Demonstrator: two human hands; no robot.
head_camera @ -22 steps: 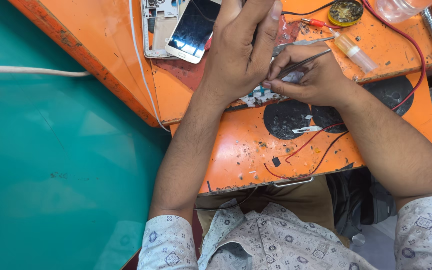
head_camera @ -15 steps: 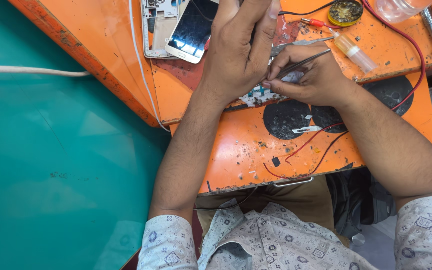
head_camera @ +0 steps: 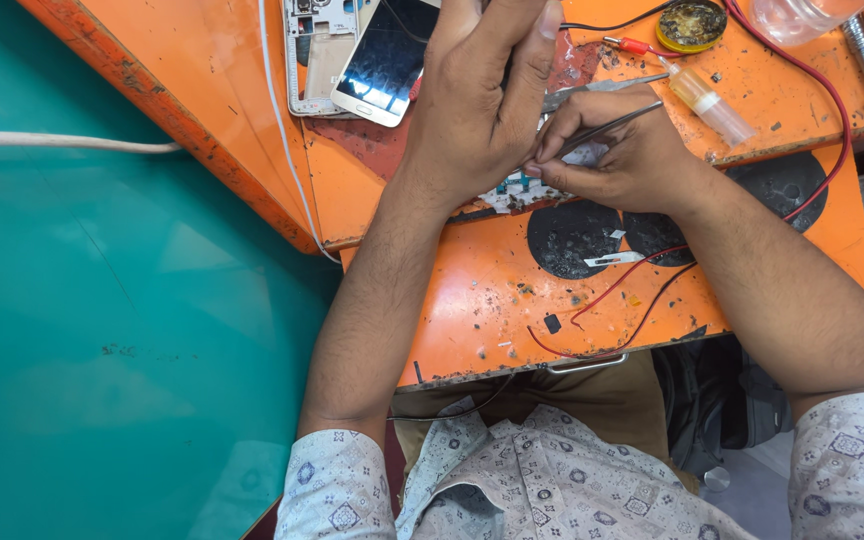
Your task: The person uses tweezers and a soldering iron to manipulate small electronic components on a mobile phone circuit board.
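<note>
While both hands meet over the middle of the scuffed orange workbench (head_camera: 512,300), the left hand (head_camera: 477,110) lies palm down with fingers curled over a small part that it hides; what it grips cannot be told. One right hand (head_camera: 617,160) pinches one pair of thin metal tweezers (head_camera: 607,125) between thumb and forefinger, fingers narrow, tips aimed at the left hand's heel, just above a pale strip of small circuit board (head_camera: 522,195) peeking out below both hands.

Counts: one white smartphone with a dark screen (head_camera: 387,60) near the far edge, touching one bare white phone frame (head_camera: 314,50) to its left; one small clear plastic bottle with amber liquid (head_camera: 710,100) near the far right corner; one round tin of brown flux (head_camera: 690,22) at the far edge; two round black burnt patches (head_camera: 577,240) toward the near right side; one red wire (head_camera: 832,110) looping along the right edge; one white cable (head_camera: 277,130) running down the bench's left side; one thick white cord (head_camera: 52,142) across the teal surface (head_camera: 102,350) left of the bench.

Against the earlier frame: hands, tweezers and phone sit in the same spots, no visible shift.
</note>
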